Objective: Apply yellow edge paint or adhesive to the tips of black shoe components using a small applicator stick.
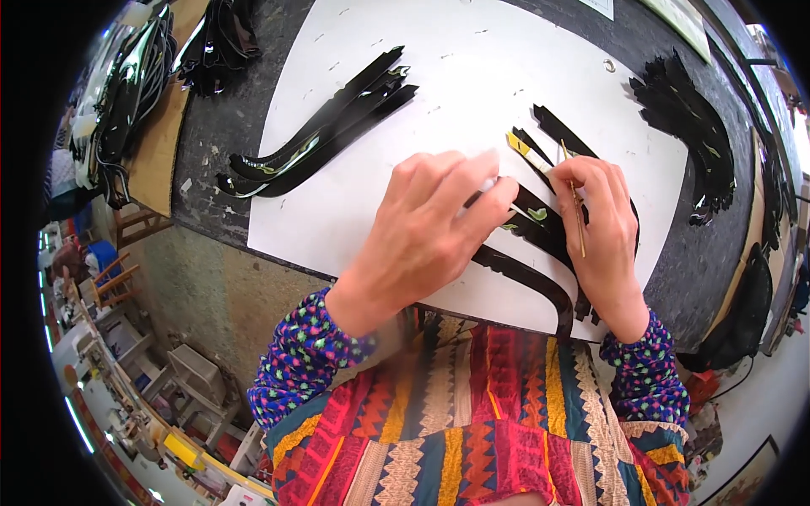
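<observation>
My right hand (603, 211) is closed, with a thin brown stick (579, 221) between thumb and fingers. Beside its fingertips is a small flat piece (527, 150), yellow at one end and whitish at the other; whether the hand grips it, I cannot tell. My left hand (430, 228) has its fingers pinched around something small, white and dark, which is blurred and partly covered. Both hands are over glossy black curved strips (516, 268) on a white sheet (337, 215). A small greenish mark or scrap (537, 214) shows on one strip between the hands.
Another group of black curved strips (316, 139) lies on the sheet at left. A fanned black bundle (696, 135) is at the right, with more bundles (135, 97) at the far left. The dark table (224, 126) ends near my body. A wooden stool (118, 282) stands below left.
</observation>
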`<move>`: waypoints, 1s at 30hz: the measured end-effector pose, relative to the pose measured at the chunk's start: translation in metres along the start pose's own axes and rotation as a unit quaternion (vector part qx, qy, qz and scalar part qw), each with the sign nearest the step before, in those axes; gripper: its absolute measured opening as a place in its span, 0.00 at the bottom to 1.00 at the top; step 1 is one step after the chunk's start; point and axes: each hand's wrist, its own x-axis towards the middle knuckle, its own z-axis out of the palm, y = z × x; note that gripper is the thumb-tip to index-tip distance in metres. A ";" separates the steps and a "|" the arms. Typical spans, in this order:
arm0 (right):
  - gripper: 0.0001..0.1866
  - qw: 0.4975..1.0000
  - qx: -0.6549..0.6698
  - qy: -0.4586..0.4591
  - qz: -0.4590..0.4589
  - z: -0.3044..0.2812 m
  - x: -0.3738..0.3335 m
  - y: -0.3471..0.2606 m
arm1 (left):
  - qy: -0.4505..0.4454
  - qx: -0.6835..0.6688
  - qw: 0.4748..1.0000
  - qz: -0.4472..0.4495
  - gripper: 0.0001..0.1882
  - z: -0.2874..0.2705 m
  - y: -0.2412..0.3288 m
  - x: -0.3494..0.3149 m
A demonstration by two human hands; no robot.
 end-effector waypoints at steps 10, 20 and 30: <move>0.09 0.990 0.072 -0.053 0.107 -0.004 0.009 -0.002 | -0.035 0.064 0.997 -0.001 0.23 0.006 0.009 -0.024; 0.09 0.987 0.129 -0.026 0.096 -0.014 -0.008 -0.010 | -0.051 0.079 0.995 -0.011 0.22 0.006 0.009 -0.026; 0.07 0.939 0.259 -0.046 0.220 -0.005 -0.030 -0.016 | -0.097 0.057 0.994 -0.013 0.23 -0.006 0.019 -0.030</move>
